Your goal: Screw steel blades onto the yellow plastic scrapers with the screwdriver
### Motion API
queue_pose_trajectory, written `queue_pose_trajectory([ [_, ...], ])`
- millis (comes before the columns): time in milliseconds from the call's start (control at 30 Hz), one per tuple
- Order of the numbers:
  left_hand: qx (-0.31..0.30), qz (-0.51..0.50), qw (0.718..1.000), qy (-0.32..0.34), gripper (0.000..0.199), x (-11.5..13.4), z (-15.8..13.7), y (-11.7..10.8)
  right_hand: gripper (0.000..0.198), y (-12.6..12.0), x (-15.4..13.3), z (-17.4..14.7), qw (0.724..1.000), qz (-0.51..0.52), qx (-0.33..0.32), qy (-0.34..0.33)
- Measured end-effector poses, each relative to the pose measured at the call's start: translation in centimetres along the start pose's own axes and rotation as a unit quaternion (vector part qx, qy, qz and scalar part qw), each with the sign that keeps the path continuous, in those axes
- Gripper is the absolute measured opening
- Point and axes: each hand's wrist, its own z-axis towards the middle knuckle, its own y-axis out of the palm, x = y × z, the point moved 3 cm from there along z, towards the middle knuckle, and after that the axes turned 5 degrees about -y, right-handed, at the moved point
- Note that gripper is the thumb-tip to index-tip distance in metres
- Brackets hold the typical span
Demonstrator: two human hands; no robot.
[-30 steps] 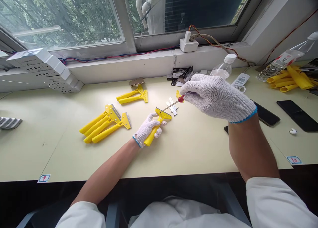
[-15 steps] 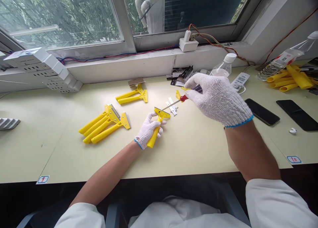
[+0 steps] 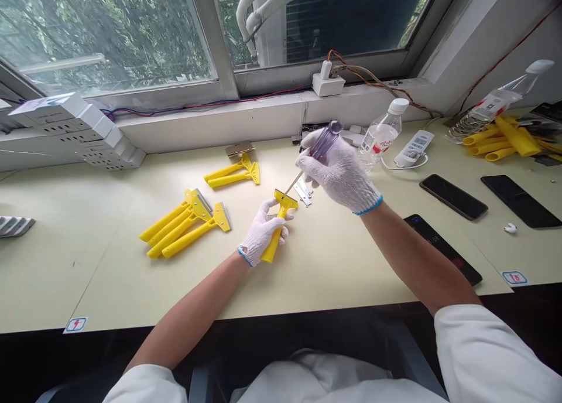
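Observation:
My left hand (image 3: 264, 225), in a white knit glove, is closed around the handle of a yellow scraper (image 3: 273, 243), its wide head pointing away from me. Gloved as well, my right hand (image 3: 340, 171) grips a screwdriver (image 3: 325, 140) by its purple see-through handle. The thin shaft slants down to the left, and its tip meets the scraper's head. Beyond the scraper, partly behind my right hand, metal blades (image 3: 302, 191) and small screws lie on the table. Several yellow scrapers with blades (image 3: 187, 224) rest together to the left, and two more yellow scrapers (image 3: 235, 173) lie farther back.
Phones (image 3: 454, 197) lie on the right, one partly under my right forearm. A water bottle (image 3: 381, 135), a power strip (image 3: 413, 148) and yellow handles (image 3: 504, 138) stand or lie behind them. White boxes (image 3: 83, 130) are stacked at the back left, below the window.
My right hand has moved left and nearer the scraper, and the screwdriver now stands steeper with its handle end showing. The left hand keeps its hold. A phone beside my right forearm has come into sight.

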Motion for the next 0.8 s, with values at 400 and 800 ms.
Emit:
queue_pose_trajectory([
  [400,0.069,0.520,0.836,0.163,0.052,2.3,-1.4,-0.6,0.026,-2.8,7.6,-3.2,0.963,-0.176,-0.067,0.191],
  [800,0.102,0.759,0.642,0.009,0.013,7.8,-2.3,-8.1,0.027,-4.6,12.8,-5.5,0.811,-0.468,-0.161,0.312],
])
